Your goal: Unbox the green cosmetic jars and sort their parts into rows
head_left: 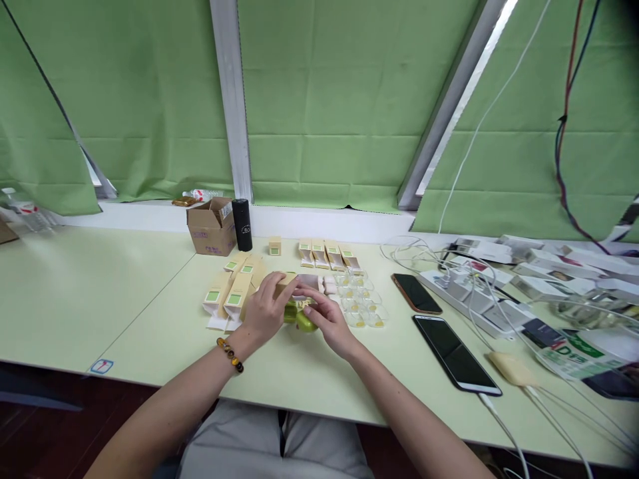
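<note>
My left hand (267,309) and my right hand (329,322) meet over a small bright green case (305,322) at the table's middle. The case looks open, with pale pieces inside; my fingers partly cover it. My right thumb presses on its edge while the left fingers curl over its far left side. Just behind my fingers lies an open kraft box (312,279). To the right stand several clear plastic cups (355,303) with yellow-green spots, beside small white pieces (330,286). Left of my hands lie flat kraft boxes (238,293) with green labels.
Upright open kraft boxes (327,253) and one small closed box (274,245) stand farther back. A cardboard carton (212,229) sits beside a black bottle (242,225). Two phones (456,352), a power strip (479,303), white cables and several white boxes crowd the right side.
</note>
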Available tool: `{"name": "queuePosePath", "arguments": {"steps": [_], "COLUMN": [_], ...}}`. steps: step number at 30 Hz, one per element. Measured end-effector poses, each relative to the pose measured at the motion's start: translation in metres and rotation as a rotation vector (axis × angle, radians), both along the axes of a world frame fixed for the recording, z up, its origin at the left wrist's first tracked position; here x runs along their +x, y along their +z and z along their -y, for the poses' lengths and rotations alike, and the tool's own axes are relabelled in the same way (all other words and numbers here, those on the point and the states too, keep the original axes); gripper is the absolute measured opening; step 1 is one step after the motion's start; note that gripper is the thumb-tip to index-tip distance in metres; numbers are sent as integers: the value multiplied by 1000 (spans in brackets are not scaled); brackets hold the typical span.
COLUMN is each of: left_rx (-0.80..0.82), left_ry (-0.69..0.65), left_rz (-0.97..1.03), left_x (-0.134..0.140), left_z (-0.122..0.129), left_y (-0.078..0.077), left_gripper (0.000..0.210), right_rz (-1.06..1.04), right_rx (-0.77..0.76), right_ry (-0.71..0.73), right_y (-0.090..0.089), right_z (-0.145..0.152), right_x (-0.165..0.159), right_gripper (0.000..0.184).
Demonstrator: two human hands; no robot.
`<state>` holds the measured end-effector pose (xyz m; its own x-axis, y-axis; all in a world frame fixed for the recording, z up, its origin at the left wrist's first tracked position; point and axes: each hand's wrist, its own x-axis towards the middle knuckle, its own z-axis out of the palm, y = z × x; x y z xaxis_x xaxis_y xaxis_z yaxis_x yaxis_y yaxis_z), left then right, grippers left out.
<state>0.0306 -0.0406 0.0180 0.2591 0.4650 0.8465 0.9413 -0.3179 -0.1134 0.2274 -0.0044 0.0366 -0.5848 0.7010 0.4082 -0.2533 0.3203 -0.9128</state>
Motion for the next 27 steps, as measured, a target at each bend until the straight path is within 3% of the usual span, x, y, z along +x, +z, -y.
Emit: {"name": "queuePosePath", "arguments": {"steps": [6, 15, 22, 27], "left_rx": [16, -42, -47, -83], "left_ry": [-8, -50, 3, 35], "left_rz": [-44, -37, 21, 154], "left_x": [2, 1, -1, -10], "left_z": [1, 1, -1, -6], "left_y": [0, -3, -2, -5], "left_gripper": [63, 69, 66, 69], "right_rz": [11, 157, 174, 231], "right_rx": [-89, 230, 359, 559], "right_ry": [90, 59, -130, -277], "right_y": [-5, 0, 8, 15], "right_z": [-2, 2, 4, 12], "right_x": [0, -1, 6, 28], "right_gripper": [35, 36, 33, 31]}}
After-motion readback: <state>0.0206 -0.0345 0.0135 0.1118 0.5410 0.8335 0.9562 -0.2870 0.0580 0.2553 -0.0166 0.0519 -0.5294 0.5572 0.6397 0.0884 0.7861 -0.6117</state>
